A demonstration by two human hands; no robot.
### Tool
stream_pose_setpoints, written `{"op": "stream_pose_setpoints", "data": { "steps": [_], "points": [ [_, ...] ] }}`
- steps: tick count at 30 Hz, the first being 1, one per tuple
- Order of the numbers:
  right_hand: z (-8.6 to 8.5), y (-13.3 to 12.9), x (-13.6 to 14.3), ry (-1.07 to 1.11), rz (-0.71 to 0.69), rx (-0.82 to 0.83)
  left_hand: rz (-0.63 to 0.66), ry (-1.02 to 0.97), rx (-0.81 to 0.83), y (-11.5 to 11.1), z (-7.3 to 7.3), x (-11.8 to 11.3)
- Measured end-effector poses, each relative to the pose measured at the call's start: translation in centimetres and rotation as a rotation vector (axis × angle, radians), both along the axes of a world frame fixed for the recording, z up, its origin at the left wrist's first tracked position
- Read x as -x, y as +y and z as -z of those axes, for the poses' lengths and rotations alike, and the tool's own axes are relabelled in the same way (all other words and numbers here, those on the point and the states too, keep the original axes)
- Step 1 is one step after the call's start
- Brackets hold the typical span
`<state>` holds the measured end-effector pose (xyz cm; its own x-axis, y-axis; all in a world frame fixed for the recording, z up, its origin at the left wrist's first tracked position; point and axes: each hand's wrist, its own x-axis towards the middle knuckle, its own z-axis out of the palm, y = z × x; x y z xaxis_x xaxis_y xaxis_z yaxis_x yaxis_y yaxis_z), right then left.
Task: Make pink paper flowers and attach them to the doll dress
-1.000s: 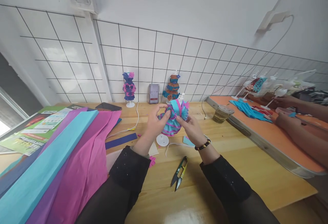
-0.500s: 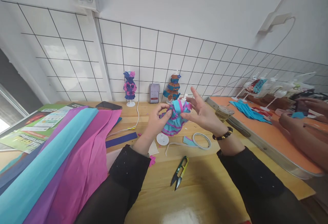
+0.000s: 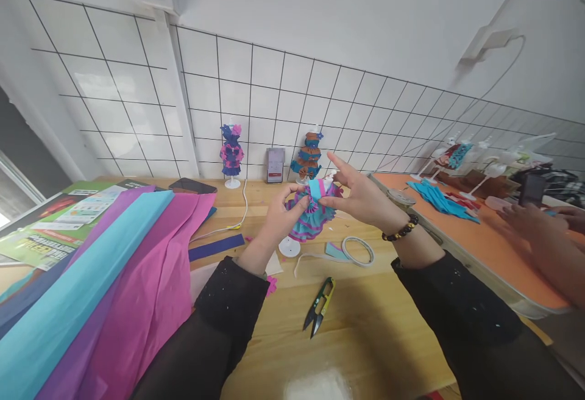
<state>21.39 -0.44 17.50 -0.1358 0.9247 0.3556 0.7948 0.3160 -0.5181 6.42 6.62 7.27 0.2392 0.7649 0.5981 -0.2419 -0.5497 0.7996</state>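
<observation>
A miniature dress of ruffled turquoise and magenta crepe paper (image 3: 308,226) sits on a small mannequin stand, tilted, its round white base (image 3: 289,247) showing below. My left hand (image 3: 278,220) pinches the dress from the left with thumb and fingers near the waist. From the right, my right hand (image 3: 363,202) pinches the bodice, its index finger raised; a turquoise and pink band (image 3: 316,189) lies between the hands. Nearer me lie yellow-green thread snips (image 3: 319,307), a roll of white tape (image 3: 372,255), a turquoise-pink scrap (image 3: 336,251) and a pink paper flower (image 3: 271,285).
Crepe paper sheets (image 3: 150,253) cover the left side beside a dark blue strip (image 3: 217,247). Two dressed stands (image 3: 232,156) and a phone (image 3: 275,165) line the wall. At right, another person's hands (image 3: 530,220) are over an orange table (image 3: 452,229).
My right hand has turned slightly, its raised index finger shifting left over the mannequin's top. Both hands keep hold of the dress. The other person's hands moved, and a dark phone-like object now shows there.
</observation>
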Motion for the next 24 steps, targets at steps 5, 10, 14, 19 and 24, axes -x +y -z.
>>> {"op": "stream_pose_setpoints", "data": {
  "steps": [5,10,14,19,24],
  "points": [
    [0.3,0.27,-0.36,0.035,-0.013,-0.015,0.019,0.004,0.014,-0.11,-0.05,0.14],
    [0.33,0.42,-0.55,0.029,-0.031,-0.04,0.057,-0.004,0.041,-0.11,-0.06,0.32],
    [0.34,0.3,-0.53,0.04,-0.026,-0.036,0.048,-0.019,0.052,-0.12,-0.18,0.31],
    [0.31,0.12,-0.38,0.028,-0.009,-0.039,0.041,-0.132,0.086,-0.12,-0.41,0.35],
    [0.26,-0.1,-0.09,0.003,0.012,-0.061,0.082,-0.201,0.12,0.25,-0.58,0.79]
  ]
}}
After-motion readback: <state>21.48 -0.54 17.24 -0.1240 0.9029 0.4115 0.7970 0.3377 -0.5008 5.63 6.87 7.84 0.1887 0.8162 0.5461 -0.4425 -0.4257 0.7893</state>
